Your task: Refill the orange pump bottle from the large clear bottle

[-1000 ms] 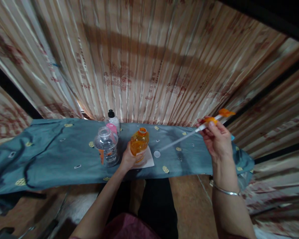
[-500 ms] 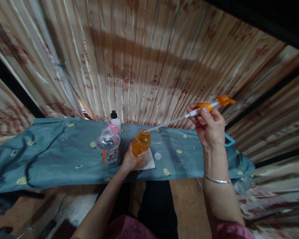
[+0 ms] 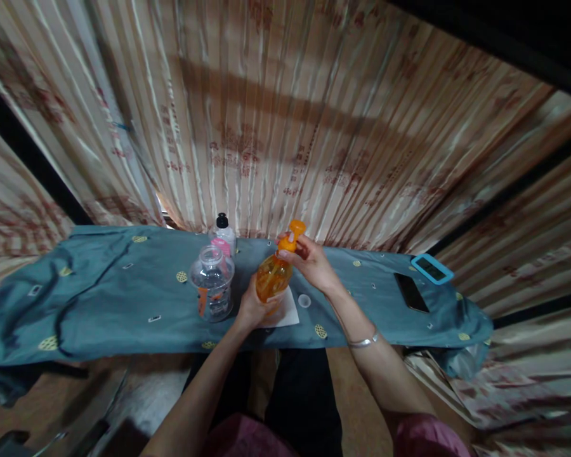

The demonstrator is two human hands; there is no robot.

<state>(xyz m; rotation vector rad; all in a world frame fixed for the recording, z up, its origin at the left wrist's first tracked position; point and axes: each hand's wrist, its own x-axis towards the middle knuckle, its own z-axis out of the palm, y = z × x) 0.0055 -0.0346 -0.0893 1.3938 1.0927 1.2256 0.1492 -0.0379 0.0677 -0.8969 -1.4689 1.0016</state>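
An amber see-through bottle [image 3: 272, 277] is tilted a little to the right above a white sheet [image 3: 289, 312]. My left hand [image 3: 254, 307] wraps round its lower body. At the bottle's neck, my right hand [image 3: 308, 259] grips the collar of an orange pump top [image 3: 290, 244] between thumb and fingers. The pump's tube is down inside the bottle. Whether the collar is threaded on, I cannot tell. Left of the bottle stands a clear plastic cup with a domed lid [image 3: 212, 279], printed in orange and black.
Behind the cup is a clear bottle with a black cap and pink label [image 3: 224, 236]. A small round clear disc [image 3: 304, 301] lies right of the sheet. Further right are a black phone [image 3: 411, 292] and a blue-framed device [image 3: 432, 269]. A patterned green cloth [image 3: 124, 298] covers the table; a curtain [image 3: 266, 127] hangs behind.
My right hand has come down and left with the pump, lowering its long white tube into the bottle. The pump's collar is now at the bottle's neck. My left hand keeps its hold.
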